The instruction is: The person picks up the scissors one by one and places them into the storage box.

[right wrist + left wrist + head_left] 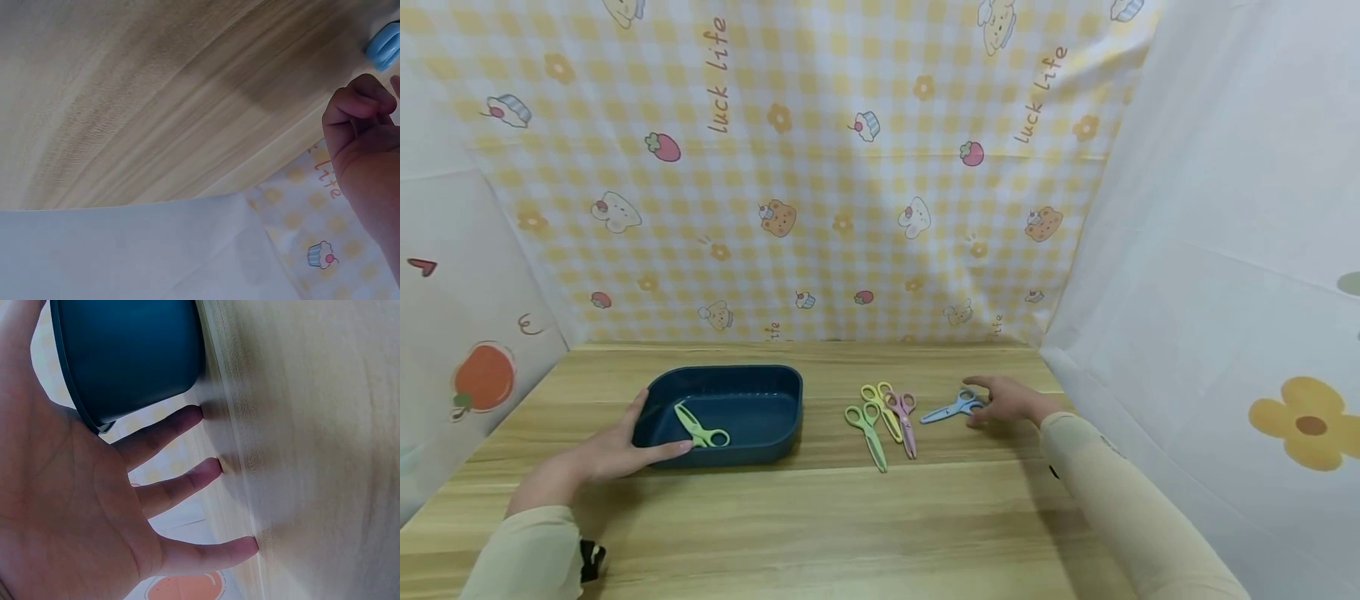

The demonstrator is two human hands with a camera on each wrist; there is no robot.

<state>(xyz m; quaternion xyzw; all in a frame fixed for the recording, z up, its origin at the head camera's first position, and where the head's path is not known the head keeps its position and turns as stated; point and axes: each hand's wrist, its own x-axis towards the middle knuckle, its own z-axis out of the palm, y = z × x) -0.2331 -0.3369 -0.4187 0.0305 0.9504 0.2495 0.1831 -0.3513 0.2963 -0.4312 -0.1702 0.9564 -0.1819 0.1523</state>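
Note:
A dark blue bin (752, 454) stands at the left of the table with light green scissors (699, 432) inside. My left hand (606, 452) rests at its left end, thumb along the front wall; in the left wrist view the other fingers (181, 490) spread straight down towards the tabletop. Blue scissors (946, 412) lie at the right, blades pointing left. Around their handle end is my right hand (1011, 400), its index finger stretched out beyond the loops. In the right wrist view the blue handle (384, 47) shows just off the bent fingers.
Between the bin and the blue scissors lie green scissors (871, 437), yellow scissors (891, 423) and pink scissors (907, 432), close together and partly overlapping. A checked cloth (820, 183) hangs behind the wooden table (820, 533); white sheets (1210, 275) hang at both sides.

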